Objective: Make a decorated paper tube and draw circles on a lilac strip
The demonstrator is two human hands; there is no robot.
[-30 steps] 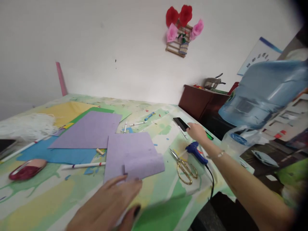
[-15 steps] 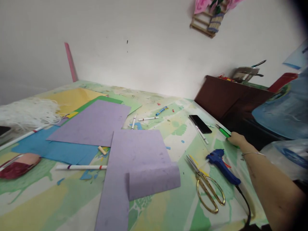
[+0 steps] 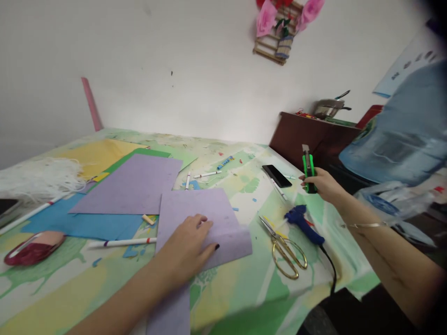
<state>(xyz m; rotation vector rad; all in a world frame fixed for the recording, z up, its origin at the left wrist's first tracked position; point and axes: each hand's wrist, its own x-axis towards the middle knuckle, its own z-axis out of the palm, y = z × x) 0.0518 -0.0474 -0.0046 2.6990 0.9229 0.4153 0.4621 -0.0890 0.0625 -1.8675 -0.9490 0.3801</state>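
Head view: the scissors (image 3: pixel 275 236), gold-handled and pointing away to the left, lie on the table (image 3: pixel 240 288) and serve as landmark. Just left of the scissors, not touching them, is the sheet (image 3: pixel 193 202), pale purple, its right end curling up. On it lies the left hand (image 3: pixel 190 242), palm down, fingers loosely bent and a little spread, thumb out to the side near the curl; it grips nothing that shows.

Beyond the scissors and to their right, the right hand (image 3: pixel 324 184) has its fingers closed round the cutter (image 3: pixel 309 170), green and black, held upright with the silver end on top. How its lower end stands to the table I cannot tell.

Right of the scissors and near them lies the glue gun (image 3: pixel 304 225), blue, its black cord (image 3: pixel 333 274) running down past them towards the table edge. Beyond the scissors lies the phone (image 3: pixel 277 176), a white marker (image 3: pixel 278 190) along its near side. Well left of the scissors, past the sheet, come another purple sheet (image 3: pixel 134 186), blue paper (image 3: pixel 87 223), yellow paper (image 3: pixel 101 153), white strands (image 3: pixel 42 179) and a red and pink mouse (image 3: pixel 35 249). Far to the scissors' right, beyond the cutter, stands the jug (image 3: pixel 394 135), blue and see-through.
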